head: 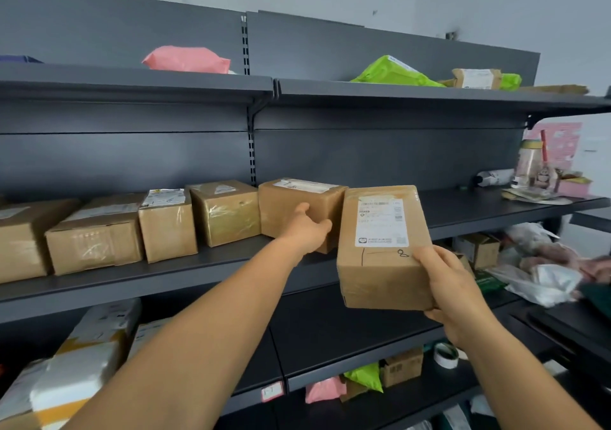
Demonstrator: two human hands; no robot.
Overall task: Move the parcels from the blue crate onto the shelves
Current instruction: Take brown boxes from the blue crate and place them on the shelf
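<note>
Five cardboard boxes sit in a row on the middle shelf (198, 274) of the dark shelving. Rightmost in that row, the shelf box (291, 205) has the left hand (305, 231) on its front face, fingers bent round its lower right corner, thumb up on the face. Just right of the shelf box, the labelled parcel (380, 248) is up in the air, label facing up; right hand (453, 294) grips its near right corner, thumb on top, fingers under.
</note>
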